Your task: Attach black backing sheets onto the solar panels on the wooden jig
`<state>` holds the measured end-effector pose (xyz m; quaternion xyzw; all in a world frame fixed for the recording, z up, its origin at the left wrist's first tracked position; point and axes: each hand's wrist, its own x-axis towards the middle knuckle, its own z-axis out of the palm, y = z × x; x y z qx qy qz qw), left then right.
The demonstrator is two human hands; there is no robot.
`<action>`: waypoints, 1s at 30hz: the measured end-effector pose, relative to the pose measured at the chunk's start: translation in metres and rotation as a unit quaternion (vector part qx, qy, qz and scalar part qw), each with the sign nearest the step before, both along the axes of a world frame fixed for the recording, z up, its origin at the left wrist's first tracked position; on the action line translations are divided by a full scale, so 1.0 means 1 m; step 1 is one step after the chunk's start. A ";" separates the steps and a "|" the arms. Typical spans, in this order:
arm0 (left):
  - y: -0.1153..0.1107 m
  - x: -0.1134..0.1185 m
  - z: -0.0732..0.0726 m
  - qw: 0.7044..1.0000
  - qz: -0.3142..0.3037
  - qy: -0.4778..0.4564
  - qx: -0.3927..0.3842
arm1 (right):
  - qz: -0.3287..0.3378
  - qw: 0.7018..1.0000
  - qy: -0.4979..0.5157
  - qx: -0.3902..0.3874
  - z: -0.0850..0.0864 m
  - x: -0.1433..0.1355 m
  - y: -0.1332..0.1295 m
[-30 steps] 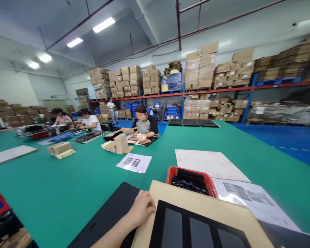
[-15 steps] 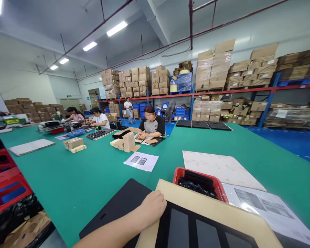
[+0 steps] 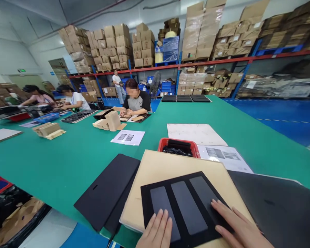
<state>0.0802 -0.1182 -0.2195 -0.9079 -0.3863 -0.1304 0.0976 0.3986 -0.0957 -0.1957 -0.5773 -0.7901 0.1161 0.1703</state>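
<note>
A black panel with three grey rectangular windows (image 3: 184,203) lies slightly turned on a cream board (image 3: 155,165) at the near edge of the green table. My left hand (image 3: 157,229) rests flat on the panel's lower left part, fingers stretched out. On its right side lies my right hand (image 3: 235,222), fingers spread over the edge. Neither hand grips anything. Black flat pieces (image 3: 108,189) lie left of the board, and a large black sheet (image 3: 276,203) lies to its right.
Behind the board stands a red basket (image 3: 197,150) of black items. Beyond are a white board (image 3: 193,132), printed sheets (image 3: 127,137) and folded cardboard pieces (image 3: 112,120). A person (image 3: 135,100) sits across the green table (image 3: 74,162); others are farther left.
The view has tilted down and turned right. My left hand has left the board's far left corner and lies on the panel. My right hand has come into view.
</note>
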 end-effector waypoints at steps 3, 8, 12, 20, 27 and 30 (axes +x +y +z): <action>-0.010 0.011 -0.012 0.999 0.036 -0.023 -0.010 | -0.007 1.000 0.002 -0.027 0.016 -0.012 -0.002; -0.007 0.002 0.005 0.998 0.009 0.006 -0.060 | -0.034 0.993 0.009 -0.113 0.032 -0.015 -0.006; 0.003 -0.018 0.037 0.988 -0.036 0.003 -0.149 | -0.037 0.981 0.026 -0.188 0.047 0.002 -0.013; 0.036 -0.063 0.122 0.941 0.027 -0.092 -0.325 | 0.045 0.987 0.142 -0.055 0.063 0.005 -0.002; 0.095 -0.044 0.168 0.899 0.111 -0.309 -0.289 | -0.131 0.936 0.325 0.022 0.100 -0.002 0.024; 0.119 -0.025 0.149 0.906 0.152 -0.297 -0.262 | -0.154 0.935 0.315 -0.044 0.093 0.004 0.042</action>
